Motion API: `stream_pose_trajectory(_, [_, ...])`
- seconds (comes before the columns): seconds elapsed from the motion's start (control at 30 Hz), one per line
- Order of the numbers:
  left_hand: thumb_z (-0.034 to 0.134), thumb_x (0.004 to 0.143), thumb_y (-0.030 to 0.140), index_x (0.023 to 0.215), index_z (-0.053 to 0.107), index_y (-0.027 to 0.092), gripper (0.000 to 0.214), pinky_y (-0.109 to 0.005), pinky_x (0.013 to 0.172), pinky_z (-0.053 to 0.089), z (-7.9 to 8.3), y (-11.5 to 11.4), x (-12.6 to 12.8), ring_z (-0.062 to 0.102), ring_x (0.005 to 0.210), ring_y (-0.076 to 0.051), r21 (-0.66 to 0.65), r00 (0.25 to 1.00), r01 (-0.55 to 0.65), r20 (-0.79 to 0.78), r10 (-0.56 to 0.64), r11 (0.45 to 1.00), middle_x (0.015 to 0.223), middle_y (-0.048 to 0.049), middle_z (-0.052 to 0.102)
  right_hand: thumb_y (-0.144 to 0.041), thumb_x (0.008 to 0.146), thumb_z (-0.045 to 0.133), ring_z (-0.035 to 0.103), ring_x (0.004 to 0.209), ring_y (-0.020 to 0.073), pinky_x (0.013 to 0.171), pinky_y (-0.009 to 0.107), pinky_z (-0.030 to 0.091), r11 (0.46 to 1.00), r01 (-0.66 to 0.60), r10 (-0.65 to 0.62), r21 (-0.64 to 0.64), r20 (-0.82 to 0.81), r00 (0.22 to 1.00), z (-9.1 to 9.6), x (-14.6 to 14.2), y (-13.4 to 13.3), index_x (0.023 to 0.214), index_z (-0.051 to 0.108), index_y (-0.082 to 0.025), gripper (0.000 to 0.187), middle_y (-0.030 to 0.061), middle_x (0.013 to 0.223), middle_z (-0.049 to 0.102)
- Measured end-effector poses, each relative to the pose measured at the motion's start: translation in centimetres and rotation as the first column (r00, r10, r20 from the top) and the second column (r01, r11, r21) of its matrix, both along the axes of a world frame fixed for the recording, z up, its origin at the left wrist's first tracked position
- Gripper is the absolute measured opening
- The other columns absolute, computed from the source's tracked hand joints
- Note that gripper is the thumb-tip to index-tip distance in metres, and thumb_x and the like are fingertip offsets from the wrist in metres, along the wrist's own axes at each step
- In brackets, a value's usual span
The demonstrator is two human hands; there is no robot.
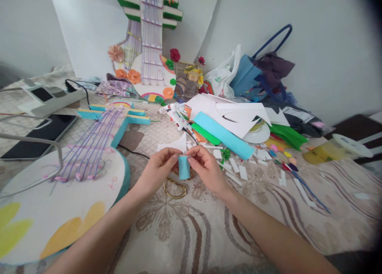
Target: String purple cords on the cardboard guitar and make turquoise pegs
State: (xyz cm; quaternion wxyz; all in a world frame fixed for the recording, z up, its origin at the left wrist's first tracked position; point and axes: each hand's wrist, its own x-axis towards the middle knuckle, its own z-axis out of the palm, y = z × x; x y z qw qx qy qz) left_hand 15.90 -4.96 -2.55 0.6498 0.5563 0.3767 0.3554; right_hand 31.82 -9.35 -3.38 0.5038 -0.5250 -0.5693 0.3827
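Note:
A small strip of light blue crepe paper [184, 169] hangs between my two hands above the patterned tablecloth. The fingertips of my left hand [159, 164] pinch its upper left corner. At the upper right corner, my right hand [205, 166] pinches it too. Something thin stands up between the fingertips, too small to name. Just below the strip lies a pair of gold-handled scissors [175, 189], partly hidden behind it. To the left rests a paper guitar [89, 202] with blue edges, purple strings and painted yellow and orange petals.
A white glue gun [176, 116] lies beyond my hands, near a blue crepe roll [223, 134] and white card offcuts [234, 165]. Another decorated guitar [152, 47] leans at the back. A tablet [41, 136] lies far left; a tilted-looking cup of yellow liquid [325, 152] stands right.

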Motion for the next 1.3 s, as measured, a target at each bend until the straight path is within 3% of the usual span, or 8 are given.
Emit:
stream_pose_trajectory(0.2, [0.043,0.07,0.007,0.088,0.055,0.016,0.023,-0.028,0.069,0.05,-0.4,0.0,-0.2,0.062,0.069,-0.014,0.123,0.995,0.099,0.005,-0.1,0.988,0.074,0.0006,0.063,-0.018,0.084,0.051,0.054,0.072,0.0122,0.065,0.023,0.042,1.0,0.0,-0.001,0.017,0.043,0.999,0.2,0.1,0.0,0.087,0.057,-0.021,0.007,-0.0011,0.079,0.058])
stream_pose_trajectory(0.3, [0.045,0.069,0.008,0.091,0.057,0.016,0.026,-0.028,0.067,0.049,-0.6,0.0,-0.2,0.062,0.068,-0.014,0.144,0.993,0.116,-0.002,-0.117,0.983,0.074,0.0001,0.064,-0.02,0.085,0.051,0.054,0.072,0.0126,0.064,0.024,0.042,1.0,0.002,-0.003,0.013,0.043,0.999,0.3,0.1,0.0,0.087,0.058,-0.021,0.007,-0.0007,0.08,0.059])
stream_pose_trajectory(0.5, [0.051,0.07,0.012,0.089,0.059,0.015,0.021,-0.025,0.064,0.047,-0.4,0.1,-0.1,0.059,0.067,-0.013,0.112,0.999,0.039,-0.001,-0.039,0.993,0.074,0.0001,0.063,-0.023,0.085,0.051,0.053,0.072,0.0129,0.064,0.024,0.043,0.999,-0.01,0.009,-0.04,-0.028,1.0,0.5,0.0,0.0,0.089,0.056,-0.022,0.007,-0.0006,0.081,0.057])
stream_pose_trajectory(0.77, [0.045,0.076,0.014,0.085,0.064,0.016,0.022,-0.024,0.065,0.046,0.6,-0.3,-0.2,0.058,0.065,-0.012,0.101,0.998,-0.02,-0.06,0.026,0.995,0.07,0.0015,0.063,-0.019,0.083,0.052,0.055,0.073,0.0123,0.066,0.023,0.043,1.0,0.007,-0.007,-0.023,-0.016,1.0,0.3,0.1,0.0,0.089,0.057,-0.021,0.007,-0.0009,0.082,0.059])
stream_pose_trajectory(1.0, [0.049,0.077,0.017,0.085,0.063,0.015,0.016,-0.024,0.064,0.045,0.5,-0.1,-0.1,0.057,0.065,-0.012,0.094,0.997,-0.019,-0.069,0.025,0.995,0.07,0.0009,0.061,-0.021,0.084,0.053,0.055,0.073,0.0126,0.065,0.023,0.044,0.999,0.007,-0.007,-0.033,-0.023,1.0,0.5,0.0,0.0,0.088,0.057,-0.021,0.006,-0.0005,0.081,0.059])
stream_pose_trajectory(1.17, [0.062,0.077,0.031,0.095,0.058,0.016,0.024,-0.025,0.062,0.046,0.2,-0.1,-0.1,0.058,0.07,-0.013,0.071,0.998,-0.054,-0.021,0.055,0.996,0.079,-0.0012,0.062,-0.02,0.082,0.055,0.054,0.071,0.0119,0.063,0.023,0.044,1.0,0.003,-0.005,-0.024,-0.051,0.999,0.4,-0.1,0.0,0.091,0.055,-0.021,0.009,-0.0008,0.081,0.057])
stream_pose_trajectory(1.3, [0.067,0.073,0.03,0.087,0.059,0.014,0.022,-0.025,0.061,0.046,0.0,-0.1,0.0,0.058,0.066,-0.013,0.074,0.999,-0.025,-0.032,0.028,0.997,0.074,-0.0018,0.063,-0.02,0.08,0.058,0.054,0.071,0.012,0.062,0.023,0.045,0.999,-0.007,0.003,-0.053,-0.076,0.997,0.4,-0.2,-0.1,0.092,0.055,-0.021,0.012,-0.0008,0.079,0.057])
